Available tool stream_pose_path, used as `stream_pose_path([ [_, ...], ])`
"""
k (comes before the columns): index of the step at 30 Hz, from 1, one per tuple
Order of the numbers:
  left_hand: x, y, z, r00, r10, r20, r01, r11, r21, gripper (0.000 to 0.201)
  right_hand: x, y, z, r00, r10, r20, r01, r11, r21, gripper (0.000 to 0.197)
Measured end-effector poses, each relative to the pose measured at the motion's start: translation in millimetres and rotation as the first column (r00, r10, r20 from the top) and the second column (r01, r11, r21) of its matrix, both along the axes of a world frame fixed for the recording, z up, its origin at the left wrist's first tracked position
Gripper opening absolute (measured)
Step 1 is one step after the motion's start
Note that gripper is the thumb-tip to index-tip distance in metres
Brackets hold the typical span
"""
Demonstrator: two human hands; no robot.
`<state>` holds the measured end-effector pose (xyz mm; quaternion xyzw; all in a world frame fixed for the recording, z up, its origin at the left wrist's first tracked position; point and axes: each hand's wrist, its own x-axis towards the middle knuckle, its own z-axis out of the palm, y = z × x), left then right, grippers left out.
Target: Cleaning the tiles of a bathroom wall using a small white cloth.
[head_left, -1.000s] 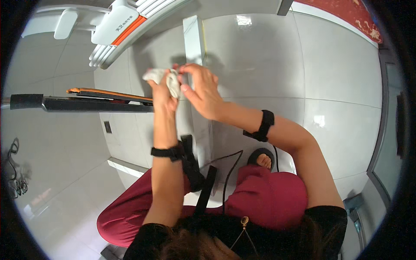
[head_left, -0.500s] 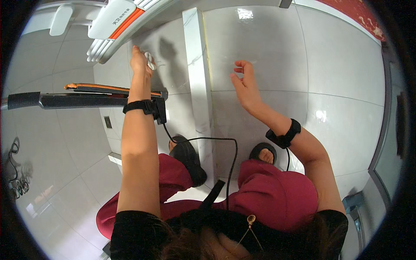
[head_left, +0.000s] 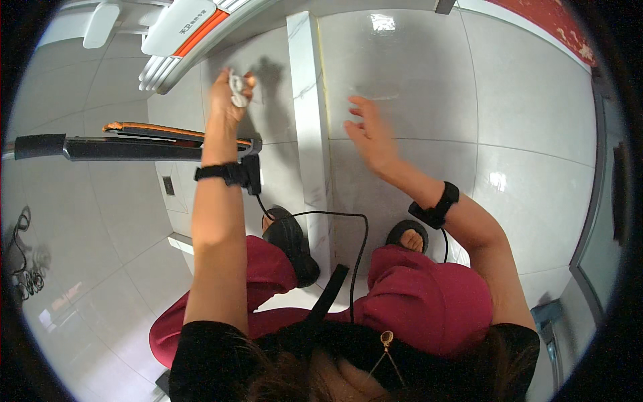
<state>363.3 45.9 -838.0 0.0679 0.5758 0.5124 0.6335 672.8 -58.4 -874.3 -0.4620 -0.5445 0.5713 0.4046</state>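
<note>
My left hand (head_left: 228,100) is closed around a small crumpled white cloth or tissue (head_left: 238,90); which of the two I cannot tell. It is held over the tiled floor, left of a raised white marble-look sill (head_left: 309,114). My right hand (head_left: 372,137) is to the right of that sill, slightly blurred, with its fingers apart and loosely bent and nothing in them. Below the left hand, a long black bar with an orange edge strip (head_left: 140,147) passes behind my left wrist.
A white slatted rack-like unit with an orange stripe (head_left: 181,30) stands at the upper left. Thin black cable (head_left: 335,214) runs from my left wristband across the sill. Coiled cable (head_left: 30,285) lies at far left. A grey-framed panel (head_left: 593,221) edges the right side.
My left hand has shifted slightly right and turned, showing more of the white cloth or tissue. The right hand has moved a little left, toward the sill.
</note>
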Motion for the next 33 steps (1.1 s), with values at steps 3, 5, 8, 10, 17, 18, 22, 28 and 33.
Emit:
stream_pose_path([
  [3,98,-29,20,0.989,0.147,0.001,-0.147,0.983,0.115,0.029,-43,17,10,0.990,0.139,-0.035,-0.124,0.952,0.279,0.055],
  [5,81,-45,-15,0.961,0.016,0.276,-0.057,0.988,0.142,0.029,-69,25,42,0.970,0.198,-0.143,-0.139,0.930,0.341,0.059],
  [8,153,-73,13,0.991,0.099,0.094,-0.127,0.923,0.363,0.029,-74,46,58,0.980,0.184,0.070,-0.184,0.983,-0.001,0.064],
  [10,155,-76,25,0.973,0.038,0.230,-0.131,0.904,0.406,0.027,-78,59,62,0.931,0.366,0.022,-0.362,0.927,-0.101,0.071],
  [17,85,-36,7,0.843,0.413,-0.345,-0.263,0.875,0.405,0.014,-84,44,47,0.932,0.358,0.059,-0.361,0.931,0.056,0.070],
  [18,79,-32,14,0.846,0.345,-0.407,-0.204,0.914,0.351,0.013,-80,40,39,0.951,0.300,0.080,-0.306,0.948,0.090,0.065],
  [22,62,-16,27,0.787,0.243,-0.567,-0.159,0.968,0.194,0.017,-60,35,8,0.969,0.217,0.118,-0.222,0.975,0.031,0.058],
  [28,58,-8,29,0.756,0.193,-0.626,-0.168,0.981,0.100,0.028,-50,25,-9,0.972,0.181,0.152,-0.185,0.983,0.011,0.055],
  [33,46,-6,24,0.721,0.182,-0.668,-0.205,0.978,0.045,0.018,-42,21,-7,0.971,0.158,0.180,-0.161,0.987,0.002,0.055],
])
